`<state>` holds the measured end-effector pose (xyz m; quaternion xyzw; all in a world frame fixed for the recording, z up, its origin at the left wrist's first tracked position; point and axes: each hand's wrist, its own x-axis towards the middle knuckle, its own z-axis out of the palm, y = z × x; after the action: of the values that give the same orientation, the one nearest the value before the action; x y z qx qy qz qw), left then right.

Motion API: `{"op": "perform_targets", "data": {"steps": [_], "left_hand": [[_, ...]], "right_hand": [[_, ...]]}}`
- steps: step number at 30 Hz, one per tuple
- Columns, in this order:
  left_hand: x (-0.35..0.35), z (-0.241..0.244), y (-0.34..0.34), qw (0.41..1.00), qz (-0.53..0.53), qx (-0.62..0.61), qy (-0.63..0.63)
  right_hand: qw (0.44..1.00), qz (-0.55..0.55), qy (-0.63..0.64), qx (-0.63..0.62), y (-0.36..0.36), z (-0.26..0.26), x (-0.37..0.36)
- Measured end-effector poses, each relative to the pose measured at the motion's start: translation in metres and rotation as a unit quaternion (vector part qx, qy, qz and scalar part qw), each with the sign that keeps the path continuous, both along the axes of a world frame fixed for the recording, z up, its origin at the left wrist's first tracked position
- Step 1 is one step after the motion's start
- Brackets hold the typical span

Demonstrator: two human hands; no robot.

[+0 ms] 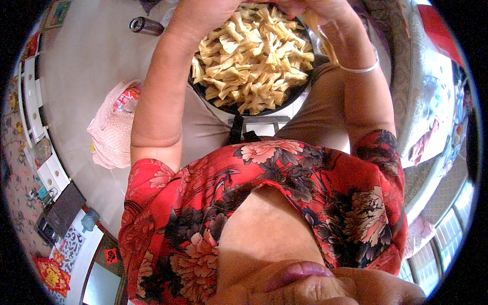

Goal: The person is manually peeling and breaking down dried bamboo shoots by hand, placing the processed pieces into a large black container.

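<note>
A round dark pan or basket [219, 109] between the knees is heaped with pale-yellow, pleated, bow-shaped pieces [249, 65], each pinched at the middle; their material cannot be told. Over its far side, cut by the top edge of the view, is my right hand [318, 9]. A long yellowish strip [328, 45] hangs from it along the inner wrist. My left hand [215, 9] reaches over the far left side of the pan, its fingers mostly out of view. Whether it holds anything is hidden. Both hands are near each other at the top.
Under the pan stands a stool or low stand [263, 121]. A dark cylindrical bottle [146, 26] lies on the floor beyond the left forearm. A pink patterned cloth bag [110, 133] rests left of the left leg. White drawers [49, 175] line the left; a covered sofa or bed [429, 110] is at right.
</note>
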<state>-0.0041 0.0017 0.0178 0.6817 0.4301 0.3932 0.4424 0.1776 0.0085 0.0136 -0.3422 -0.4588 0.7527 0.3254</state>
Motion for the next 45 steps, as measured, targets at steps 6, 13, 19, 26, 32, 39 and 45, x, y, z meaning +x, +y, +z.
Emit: {"op": "perform_targets", "data": {"steps": [6,13,19,26,32,39,45], "left_hand": [[0.011,0.013,-0.006,0.983,0.115,0.143,0.028],[0.01,-0.003,-0.005,0.945,0.102,0.294,0.102],[-0.002,-0.005,-0.003,0.992,-0.032,0.085,0.093],[-0.023,-0.008,0.001,0.832,-0.255,-0.262,-0.418],[-0.03,-0.017,0.003,0.944,-0.197,-0.173,-0.202],[-0.011,-0.011,0.002,0.941,-0.012,0.294,0.167],[-0.007,-0.024,0.007,0.955,-0.154,0.158,0.198]], "right_hand": [[0.953,0.068,0.289,-0.055,0.007,-0.02,-0.002],[0.986,-0.086,0.136,-0.033,-0.002,-0.003,-0.004],[0.996,-0.073,0.054,0.012,-0.004,-0.002,-0.011],[0.971,-0.084,-0.069,0.212,-0.005,0.025,0.026],[0.972,-0.078,-0.057,0.214,0.001,0.012,0.028],[0.958,-0.06,-0.119,0.252,-0.002,0.011,0.02],[0.934,-0.009,-0.183,0.305,-0.006,0.022,0.02]]}}
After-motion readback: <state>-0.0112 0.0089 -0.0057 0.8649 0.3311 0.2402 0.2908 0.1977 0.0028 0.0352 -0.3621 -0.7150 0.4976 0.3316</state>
